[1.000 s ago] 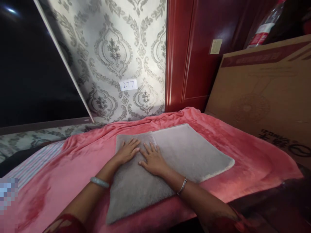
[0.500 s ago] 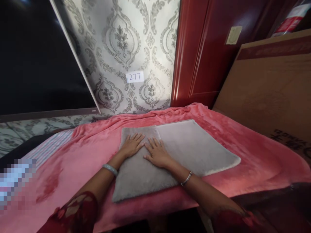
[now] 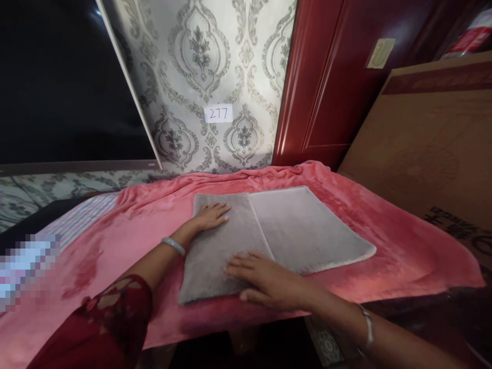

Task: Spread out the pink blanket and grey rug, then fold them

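A grey plush mat [image 3: 307, 230] lies on the pink blanket, its left part folded over so that an edge runs down its middle. My left hand [image 3: 210, 216] rests flat on the upper left of the folded part, fingers stretched to the right. Nearer to me, my right hand [image 3: 261, 279] is over the lower front of the fold, fingers extended and pointing left. It is slightly blurred, and I cannot tell whether its whole palm touches the mat. Neither hand grasps anything.
The pink blanket [image 3: 149, 220] covers the table. A large cardboard box [image 3: 418, 138] stands at the right, beside a dark red door panel [image 3: 326, 77]. At the left hangs a black screen [image 3: 69, 87]. A paper marked 277 [image 3: 218, 113] is on the patterned wall.
My right hand has moved toward me, from beside the left hand to the mat's front part. My left hand stays near the upper left, its fingers now turned more to the right.
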A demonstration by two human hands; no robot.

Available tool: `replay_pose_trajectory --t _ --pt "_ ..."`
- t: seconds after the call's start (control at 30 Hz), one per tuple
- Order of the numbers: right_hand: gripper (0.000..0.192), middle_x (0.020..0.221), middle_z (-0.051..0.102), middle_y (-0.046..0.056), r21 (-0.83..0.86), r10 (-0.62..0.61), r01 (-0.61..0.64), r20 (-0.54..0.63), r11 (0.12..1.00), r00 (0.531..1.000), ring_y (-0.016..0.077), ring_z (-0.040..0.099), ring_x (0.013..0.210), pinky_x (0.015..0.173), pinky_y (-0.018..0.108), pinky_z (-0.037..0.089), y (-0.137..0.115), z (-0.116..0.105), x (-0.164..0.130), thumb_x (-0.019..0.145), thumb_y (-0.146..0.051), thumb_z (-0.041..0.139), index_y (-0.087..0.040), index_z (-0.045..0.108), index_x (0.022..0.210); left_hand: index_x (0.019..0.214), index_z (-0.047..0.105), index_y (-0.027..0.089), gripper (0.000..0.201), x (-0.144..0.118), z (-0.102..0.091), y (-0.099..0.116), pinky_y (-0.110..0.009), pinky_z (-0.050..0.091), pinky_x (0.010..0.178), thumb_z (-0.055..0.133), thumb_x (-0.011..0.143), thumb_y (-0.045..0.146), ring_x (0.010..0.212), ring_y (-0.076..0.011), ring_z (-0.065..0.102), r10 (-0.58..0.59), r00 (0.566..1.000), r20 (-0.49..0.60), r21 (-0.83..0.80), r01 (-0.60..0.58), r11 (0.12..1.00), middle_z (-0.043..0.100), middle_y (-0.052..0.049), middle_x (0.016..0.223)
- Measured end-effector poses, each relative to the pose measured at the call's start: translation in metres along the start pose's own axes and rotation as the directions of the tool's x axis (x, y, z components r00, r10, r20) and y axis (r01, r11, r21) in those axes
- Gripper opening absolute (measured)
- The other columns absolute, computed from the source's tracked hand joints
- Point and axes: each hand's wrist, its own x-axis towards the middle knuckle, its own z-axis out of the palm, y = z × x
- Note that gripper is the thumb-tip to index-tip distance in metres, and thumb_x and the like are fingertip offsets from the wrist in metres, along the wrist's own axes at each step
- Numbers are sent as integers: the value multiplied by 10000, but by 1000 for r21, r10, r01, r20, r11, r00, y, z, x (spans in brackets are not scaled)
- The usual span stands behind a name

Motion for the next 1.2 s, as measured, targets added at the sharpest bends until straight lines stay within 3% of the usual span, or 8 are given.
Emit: replay_pose_trajectory --t 0.17,0.33,0.53,0.87,0.93,1.03,1.1,1.2 --pt "557 1602 319 84 -161 -130 120 -51 980 990 231 244 1492 1225 442 150 23 -4 77 1020 -427 493 -243 384 1534 1515 404 194 631 21 -24 3 -381 194 1225 206 1007 510 1482 -201 307 217 976 0 -122 -215 969 370 -74 1599" --pt "651 1636 223 85 -251 -216 205 -18 946 976 273 141 1518 1223 515 104 46 14 115 988 -534 510 -265 333 1554 1553 319 314 612 26 -10 -5 -602 52 1206 325 988 549 1528 -332 135 98 994 44 77 -101 992 213 -29 1660" --pt "627 1653 160 3 -174 -217 227 78 958 973 268 6 1531 1218 558 3 45 20 103 997 -538 486 -353 284 1561 1562 274 374 603 22 11 -15 -610 41 1201 281 994 576 1530 -338 110 100 995 -27 106 -97 990 187 5 1667" --pt "542 1596 328 -1 204 -417 372 276 906 866 194 89 1522 1246 454 44 -4 22 45 1026 -353 485 -310 347 1548 1564 276 359 619 22 8 -14 -633 55 1197 252 994 600 1526 -359 121 113 993 -15 91 -111 990 165 4 1669" --pt "538 1547 428 12 287 -416 349 220 892 882 174 233 1494 1235 385 167 2 11 49 1030 -369 475 -287 354 1548 1564 274 365 613 23 8 -14 -628 62 1200 250 996 597 1526 -353 130 110 994 -23 102 -108 989 166 9 1668" --pt "520 1536 443 60 204 -242 253 -78 946 967 180 362 1439 1196 358 283 31 -11 69 1027 -389 474 -251 405 1523 1565 263 375 601 23 9 -15 -619 60 1208 278 999 577 1530 -335 126 99 995 -33 123 -94 988 171 19 1667" --pt "558 1585 355 92 39 -134 150 -262 988 956 211 287 1477 1214 425 248 59 -25 87 1014 -369 489 -230 370 1541 1574 244 352 611 23 11 -16 -589 70 1221 308 1000 551 1533 -308 138 90 994 -54 123 -83 989 184 2 1665" --pt "716 1644 175 122 -173 4 -65 -332 983 943 243 106 1527 1233 501 158 101 -39 110 986 -375 530 -175 211 1594 1585 223 292 608 23 14 -18 -540 116 1232 288 1014 490 1528 -257 182 86 989 -117 99 -74 992 238 -45 1652"
